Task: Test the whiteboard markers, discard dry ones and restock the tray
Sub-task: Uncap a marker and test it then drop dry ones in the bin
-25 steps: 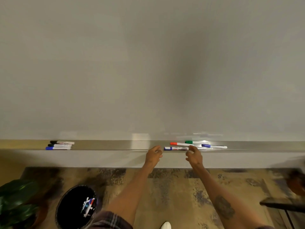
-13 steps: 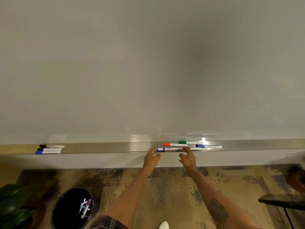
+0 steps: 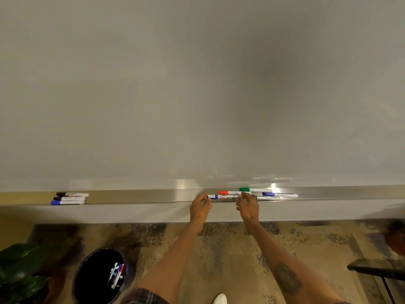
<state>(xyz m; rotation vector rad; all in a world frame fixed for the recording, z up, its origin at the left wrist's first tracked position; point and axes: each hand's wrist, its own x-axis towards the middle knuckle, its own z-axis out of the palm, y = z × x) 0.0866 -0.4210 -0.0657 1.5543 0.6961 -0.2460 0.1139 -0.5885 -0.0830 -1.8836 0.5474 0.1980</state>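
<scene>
A metal marker tray [image 3: 153,197] runs along the foot of the blank whiteboard [image 3: 197,84]. My left hand [image 3: 200,208] pinches the blue-capped end of a white marker [image 3: 223,197] lying at the tray's front edge. My right hand [image 3: 248,206] holds the same marker's other end with thumb and fingers. Behind it lie a red-capped marker [image 3: 232,192], a green-capped marker [image 3: 254,190] and a thin blue-capped marker [image 3: 279,195]. At the tray's left end sit three more markers [image 3: 70,198], two black-capped and one blue-capped.
A black round bin [image 3: 99,275] on the floor at lower left holds several discarded markers. A dark green plant [image 3: 19,270] stands left of it. A dark table edge [image 3: 377,270] juts in at lower right. A white shoe tip [image 3: 220,299] shows at the bottom.
Both hands have closed onto the ends of the blue-capped marker at the tray's front edge. The camera view drifted slightly to the right.
</scene>
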